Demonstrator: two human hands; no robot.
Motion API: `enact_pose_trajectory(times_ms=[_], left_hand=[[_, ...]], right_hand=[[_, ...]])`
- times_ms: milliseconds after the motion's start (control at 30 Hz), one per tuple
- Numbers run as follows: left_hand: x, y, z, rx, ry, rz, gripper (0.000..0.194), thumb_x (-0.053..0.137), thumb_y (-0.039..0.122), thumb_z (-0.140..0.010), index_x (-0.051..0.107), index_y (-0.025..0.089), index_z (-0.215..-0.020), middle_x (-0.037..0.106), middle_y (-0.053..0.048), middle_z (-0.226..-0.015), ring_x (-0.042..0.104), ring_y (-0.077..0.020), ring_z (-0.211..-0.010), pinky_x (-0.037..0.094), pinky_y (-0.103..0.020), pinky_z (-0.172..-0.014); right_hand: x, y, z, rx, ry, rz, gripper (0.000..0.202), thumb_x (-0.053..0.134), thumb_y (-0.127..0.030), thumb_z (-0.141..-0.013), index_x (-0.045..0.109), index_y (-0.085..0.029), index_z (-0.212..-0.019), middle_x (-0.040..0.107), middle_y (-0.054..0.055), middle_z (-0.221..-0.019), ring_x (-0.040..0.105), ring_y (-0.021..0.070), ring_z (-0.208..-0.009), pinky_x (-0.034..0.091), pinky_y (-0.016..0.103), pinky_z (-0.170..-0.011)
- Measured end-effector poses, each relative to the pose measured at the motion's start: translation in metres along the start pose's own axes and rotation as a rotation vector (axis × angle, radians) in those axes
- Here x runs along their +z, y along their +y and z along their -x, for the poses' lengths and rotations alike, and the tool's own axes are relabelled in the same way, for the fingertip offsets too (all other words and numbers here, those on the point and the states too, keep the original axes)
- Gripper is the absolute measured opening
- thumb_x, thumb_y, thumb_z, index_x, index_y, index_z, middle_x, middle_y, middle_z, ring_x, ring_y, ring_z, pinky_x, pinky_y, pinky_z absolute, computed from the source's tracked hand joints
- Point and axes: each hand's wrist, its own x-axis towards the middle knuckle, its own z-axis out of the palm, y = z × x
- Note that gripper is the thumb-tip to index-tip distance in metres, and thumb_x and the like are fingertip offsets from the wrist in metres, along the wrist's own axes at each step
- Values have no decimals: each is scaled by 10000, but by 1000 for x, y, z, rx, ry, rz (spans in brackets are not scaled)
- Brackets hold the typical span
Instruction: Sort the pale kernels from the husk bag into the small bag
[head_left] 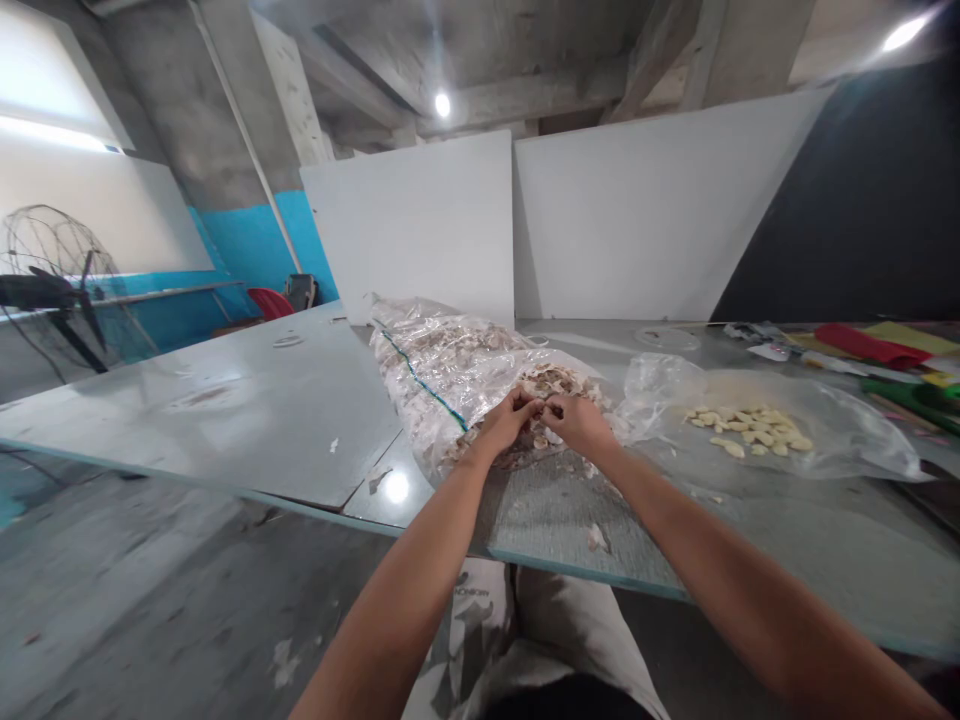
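Bare forearms [431, 560] stretch forward from five and seven o'clock, converging. Left hand [510, 418] and right hand [579, 422] meet, fingertips pinched together; what they grasp, I cannot tell. Beneath them lie papery skins [556, 377], which also fill a large bag [442, 365] toward eleven o'clock. At three o'clock, pale cloves [761, 436] lie in or on a clear bag [862, 420].

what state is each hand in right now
Left hand: curled closed over pale brown papery skins; any held thing cannot be told.
Right hand: curled closed beside the left; contents cannot be told.
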Motion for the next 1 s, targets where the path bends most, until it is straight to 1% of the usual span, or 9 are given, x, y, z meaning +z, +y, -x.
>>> enact_pose_trajectory(times_ms=[167,367,533,667,833,1000], left_hand=[[-2,1,0,-9,1,46,317,542,488,-724,517,176,-767,462,62,-533,401,-58,-444,301,-193,-453],[-2,2,1,-20,-18,91,309,558,475,-717,507,176,-777,459,66,-537,393,-53,-444,299,-190,-455],[0,-2,-1,-20,-9,69,322,566,484,-706,503,175,-771,460,68,-516,395,-58,-434,284,-193,-439],[1,-3,-2,16,-19,73,339,559,502,-706,489,173,-749,454,67,-512,399,-59,-428,288,-191,-433],[0,2,1,15,-28,49,345,538,510,-726,497,176,-802,445,69,-518,396,-61,-432,294,-190,-440],[-1,6,2,25,-13,-39,349,500,508,-756,526,164,-812,447,58,-518,394,-65,-453,288,-194,-464]], right_hand=[[1,-2,0,-28,6,-21,278,412,-310,-823,654,-201,-742,639,22,-673,532,115,-599,291,207,-535],[0,-2,0,-8,5,-11,232,439,-296,-786,639,-202,-714,620,12,-637,495,112,-558,256,216,-512],[1,-1,0,-5,16,-19,192,452,-278,-755,611,-197,-684,600,6,-625,481,107,-561,246,214,-513],[1,-1,0,16,23,-19,190,447,-275,-755,605,-194,-688,595,9,-633,482,107,-571,244,212,-516],[0,-1,0,36,8,-9,203,433,-281,-768,614,-196,-730,591,9,-634,472,107,-558,230,215,-507],[-3,-1,-2,65,50,21,206,449,-306,-766,616,-193,-723,602,20,-650,469,115,-581,226,219,-516]])
